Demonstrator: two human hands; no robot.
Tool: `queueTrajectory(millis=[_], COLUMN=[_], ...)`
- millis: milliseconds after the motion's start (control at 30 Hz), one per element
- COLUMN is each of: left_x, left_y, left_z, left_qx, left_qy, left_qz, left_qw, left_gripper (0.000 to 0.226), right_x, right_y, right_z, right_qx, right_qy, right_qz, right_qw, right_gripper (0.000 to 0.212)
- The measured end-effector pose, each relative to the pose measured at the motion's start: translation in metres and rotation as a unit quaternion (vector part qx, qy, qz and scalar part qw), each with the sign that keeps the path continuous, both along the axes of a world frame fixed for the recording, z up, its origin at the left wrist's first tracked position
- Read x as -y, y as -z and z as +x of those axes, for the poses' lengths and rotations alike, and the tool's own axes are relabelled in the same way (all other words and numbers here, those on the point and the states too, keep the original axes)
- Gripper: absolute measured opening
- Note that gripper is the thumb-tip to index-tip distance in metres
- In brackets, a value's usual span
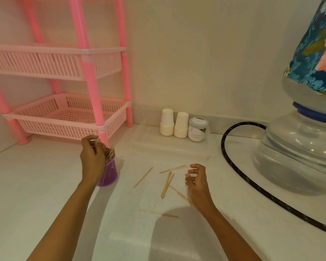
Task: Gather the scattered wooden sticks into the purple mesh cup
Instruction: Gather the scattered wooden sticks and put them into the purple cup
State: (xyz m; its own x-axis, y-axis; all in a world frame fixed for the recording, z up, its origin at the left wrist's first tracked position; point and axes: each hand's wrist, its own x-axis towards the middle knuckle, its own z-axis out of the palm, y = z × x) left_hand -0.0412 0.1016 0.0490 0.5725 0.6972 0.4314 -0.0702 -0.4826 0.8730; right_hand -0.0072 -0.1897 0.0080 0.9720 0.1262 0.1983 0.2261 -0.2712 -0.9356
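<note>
On counter, left hand pinching sticks over purple cup, right hand loosely spread beside scattered sticks.

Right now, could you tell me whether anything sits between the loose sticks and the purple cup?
Nothing visible does. The sticks lie on bare counter right of the cup. The left hand is at the cup's far side; the right hand hovers over the sticks.
</note>
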Motion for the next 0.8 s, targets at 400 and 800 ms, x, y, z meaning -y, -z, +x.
queueTrajectory(millis=[400,800], left_x=[0.083,0.164], left_y=[-0.002,0.068], left_z=[-0.004,0.004], left_qx=[-0.043,-0.297], left_qy=[0.061,0.195], left_qz=[0.252,0.251], left_qw=[0.965,0.9], left_gripper=[0.033,0.035], right_x=[0.016,0.016], right_y=[0.015,0.013], right_z=[-0.012,-0.019], right_qx=[0.062,0.013], right_qy=[-0.044,-0.025], right_qz=[-0.42,-0.49], right_qw=[0.904,0.871], right_gripper=[0.041,0.022])
